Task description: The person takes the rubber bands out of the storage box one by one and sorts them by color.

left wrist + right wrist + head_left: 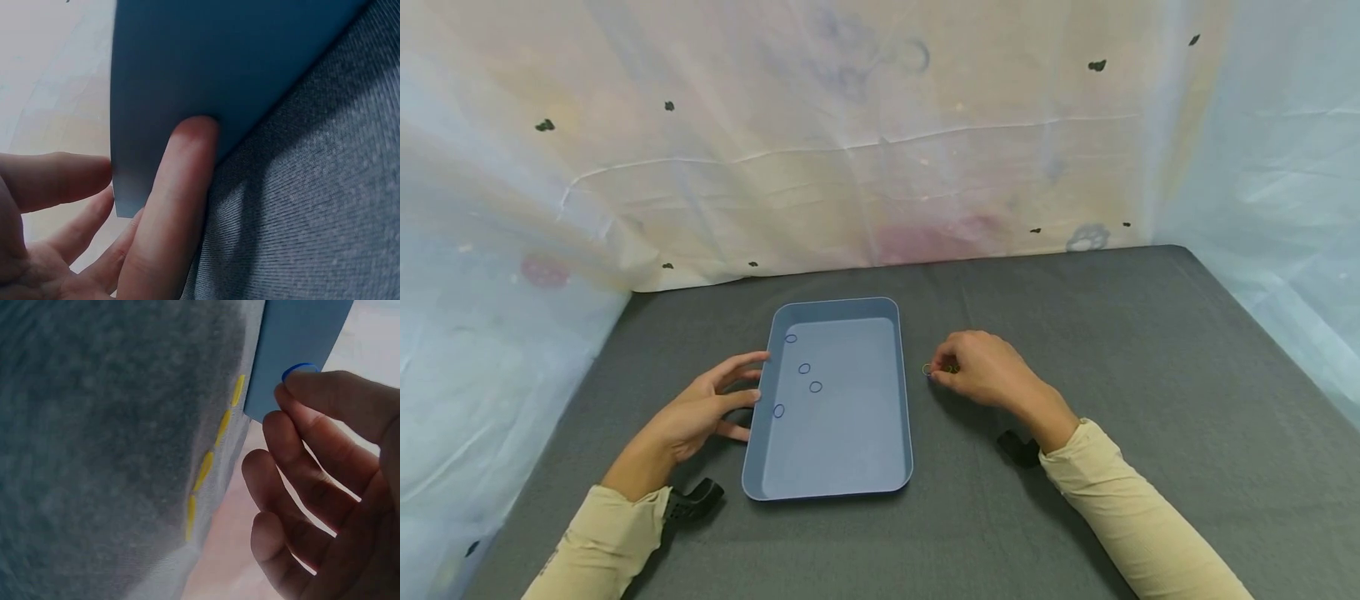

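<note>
The tray (880,467) sits mid-table on the grey cloth (1150,350), with open cloth all round it, widest to my right. It's a blue, smooth, shallow rectangle with rounded corners, and I count four small blue rings (804,368) lying inside toward its left. My left hand (703,412) rests against the tray's left rim, fingers spread, one fingertip (194,134) pressed to the wall. My right hand (985,367), just right of the tray, pinches a thin yellowish ring (928,369) at its fingertips.

No readable text, labels, brands or numbers on anything in view.
</note>
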The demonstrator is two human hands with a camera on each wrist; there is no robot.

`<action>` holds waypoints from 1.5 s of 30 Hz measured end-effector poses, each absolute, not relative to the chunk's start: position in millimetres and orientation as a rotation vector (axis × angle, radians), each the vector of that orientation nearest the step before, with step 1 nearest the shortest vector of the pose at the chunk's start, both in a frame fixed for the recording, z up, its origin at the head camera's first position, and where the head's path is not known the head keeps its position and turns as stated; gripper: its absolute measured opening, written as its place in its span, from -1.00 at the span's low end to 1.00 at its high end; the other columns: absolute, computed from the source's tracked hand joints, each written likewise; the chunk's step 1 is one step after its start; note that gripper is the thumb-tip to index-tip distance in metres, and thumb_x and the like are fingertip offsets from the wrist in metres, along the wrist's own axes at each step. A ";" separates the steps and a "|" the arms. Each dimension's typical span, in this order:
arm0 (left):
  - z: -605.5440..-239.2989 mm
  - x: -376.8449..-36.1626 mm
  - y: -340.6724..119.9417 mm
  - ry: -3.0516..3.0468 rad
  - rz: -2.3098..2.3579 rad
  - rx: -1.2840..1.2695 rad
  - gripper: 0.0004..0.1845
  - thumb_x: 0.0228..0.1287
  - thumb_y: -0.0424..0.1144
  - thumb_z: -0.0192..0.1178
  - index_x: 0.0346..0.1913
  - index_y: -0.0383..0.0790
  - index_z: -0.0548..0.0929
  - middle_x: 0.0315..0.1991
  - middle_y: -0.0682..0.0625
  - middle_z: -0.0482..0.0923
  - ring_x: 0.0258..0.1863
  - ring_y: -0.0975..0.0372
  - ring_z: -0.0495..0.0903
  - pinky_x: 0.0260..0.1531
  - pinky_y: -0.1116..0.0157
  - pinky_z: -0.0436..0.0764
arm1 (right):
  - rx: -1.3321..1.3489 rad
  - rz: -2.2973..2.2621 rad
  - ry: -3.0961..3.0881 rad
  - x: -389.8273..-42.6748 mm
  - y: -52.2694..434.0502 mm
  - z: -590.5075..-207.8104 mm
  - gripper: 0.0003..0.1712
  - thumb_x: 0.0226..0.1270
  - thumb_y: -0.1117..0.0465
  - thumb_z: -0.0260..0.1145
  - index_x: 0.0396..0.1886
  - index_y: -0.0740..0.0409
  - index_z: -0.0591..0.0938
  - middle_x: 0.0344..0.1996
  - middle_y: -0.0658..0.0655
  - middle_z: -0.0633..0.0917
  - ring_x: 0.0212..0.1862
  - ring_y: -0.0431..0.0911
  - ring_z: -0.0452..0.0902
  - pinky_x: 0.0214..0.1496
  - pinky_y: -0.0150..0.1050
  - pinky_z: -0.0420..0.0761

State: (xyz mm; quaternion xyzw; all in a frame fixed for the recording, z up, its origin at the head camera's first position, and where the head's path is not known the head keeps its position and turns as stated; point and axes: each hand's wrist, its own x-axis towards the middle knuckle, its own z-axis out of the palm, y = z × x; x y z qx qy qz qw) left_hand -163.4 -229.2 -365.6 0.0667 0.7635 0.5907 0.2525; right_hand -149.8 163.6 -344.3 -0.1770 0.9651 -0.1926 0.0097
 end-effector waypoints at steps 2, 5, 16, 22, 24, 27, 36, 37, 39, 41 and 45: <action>-365.6 -163.6 -229.6 2.072 1.607 0.186 -0.27 0.46 -0.24 0.17 0.57 0.01 0.09 0.54 -0.29 -0.03 0.16 -0.02 0.52 -0.19 -0.07 0.74 | -0.549 -0.570 3.016 -150.7 163.8 -346.1 -0.94 0.28 0.06 0.42 -0.37 -0.12 0.77 -0.32 -0.12 0.74 -0.29 -0.21 0.57 -0.23 -0.14 0.58; -365.7 -163.9 -230.0 2.071 1.607 0.187 -0.27 0.45 -0.24 0.18 0.57 0.00 0.09 0.54 -0.29 -0.03 0.15 0.00 0.52 -0.19 -0.07 0.74 | -0.552 -0.536 3.014 -152.1 164.3 -348.9 -0.94 0.27 0.05 0.43 -0.37 -0.12 0.76 -0.33 -0.12 0.73 -0.31 -0.21 0.54 -0.23 -0.14 0.57; -366.3 -164.1 -229.5 2.076 1.608 0.184 -0.26 0.45 -0.23 0.19 0.57 0.01 0.10 0.53 -0.29 -0.02 0.13 0.03 0.54 -0.20 -0.05 0.74 | -0.573 -0.517 2.994 -152.5 164.4 -351.0 -0.94 0.27 0.08 0.42 -0.36 -0.08 0.77 -0.41 -0.12 0.69 -0.38 -0.24 0.49 -0.30 -0.22 0.53; -366.7 -164.1 -230.1 2.081 1.605 0.185 -0.26 0.44 -0.22 0.20 0.57 0.00 0.10 0.53 -0.29 -0.02 0.12 0.03 0.54 -0.20 -0.06 0.74 | -0.588 -0.499 2.998 -151.3 163.3 -352.1 -0.94 0.28 0.10 0.42 -0.37 -0.08 0.78 -0.42 -0.12 0.69 -0.39 -0.25 0.49 -0.30 -0.23 0.54; -366.6 -164.3 -230.3 2.084 1.602 0.184 -0.25 0.44 -0.21 0.20 0.57 0.00 0.10 0.53 -0.29 -0.02 0.12 0.03 0.54 -0.19 -0.07 0.74 | -0.594 -0.488 3.002 -151.4 163.0 -352.5 -0.94 0.28 0.10 0.42 -0.36 -0.08 0.78 -0.41 -0.11 0.69 -0.39 -0.25 0.50 -0.31 -0.23 0.55; -366.3 -164.5 -230.2 2.089 1.602 0.183 -0.25 0.43 -0.20 0.21 0.57 -0.01 0.10 0.53 -0.30 -0.02 0.12 0.02 0.53 -0.19 -0.07 0.74 | -0.585 -0.475 3.002 -151.5 162.6 -352.9 -0.94 0.27 0.09 0.42 -0.35 -0.09 0.78 -0.39 -0.11 0.69 -0.38 -0.24 0.51 -0.29 -0.22 0.55; -366.9 -162.5 -228.8 2.094 1.602 0.172 -0.26 0.45 -0.23 0.19 0.57 -0.01 0.10 0.53 -0.30 0.00 0.13 -0.01 0.52 -0.20 -0.07 0.74 | -0.602 -0.472 2.984 -150.5 162.7 -351.6 -0.97 0.26 0.10 0.43 -0.34 -0.10 0.78 -0.35 -0.13 0.71 -0.34 -0.25 0.54 -0.26 -0.20 0.59; -367.1 -162.5 -228.8 2.093 1.603 0.173 -0.26 0.44 -0.23 0.19 0.57 -0.01 0.10 0.53 -0.30 -0.01 0.13 -0.01 0.52 -0.20 -0.07 0.74 | -0.609 -0.473 2.978 -149.9 162.8 -351.3 -0.97 0.26 0.11 0.44 -0.34 -0.10 0.78 -0.34 -0.14 0.70 -0.32 -0.25 0.56 -0.23 -0.19 0.60; -367.0 -163.0 -228.8 2.091 1.605 0.179 -0.26 0.44 -0.23 0.19 0.57 -0.01 0.10 0.53 -0.30 -0.01 0.13 -0.01 0.52 -0.20 -0.07 0.74 | -0.620 -0.470 2.967 -149.0 162.7 -350.8 -0.98 0.24 0.13 0.45 -0.33 -0.11 0.77 -0.31 -0.14 0.69 -0.26 -0.23 0.60 -0.17 -0.15 0.63; -367.1 -163.6 -229.2 2.090 1.604 0.184 -0.26 0.44 -0.22 0.20 0.57 -0.01 0.10 0.53 -0.30 -0.01 0.12 0.01 0.53 -0.20 -0.06 0.74 | -0.628 -0.464 2.965 -148.6 162.7 -350.8 -0.96 0.24 0.13 0.46 -0.31 -0.12 0.77 -0.29 -0.13 0.70 -0.22 -0.20 0.63 -0.13 -0.13 0.65; -367.5 -164.8 -230.1 2.089 1.604 0.192 -0.25 0.43 -0.20 0.21 0.57 0.00 0.11 0.54 -0.29 -0.02 0.12 0.02 0.53 -0.20 -0.05 0.74 | -0.636 -0.450 2.975 -148.4 162.6 -350.6 -0.96 0.24 0.13 0.46 -0.31 -0.11 0.78 -0.29 -0.13 0.69 -0.20 -0.19 0.64 -0.12 -0.12 0.65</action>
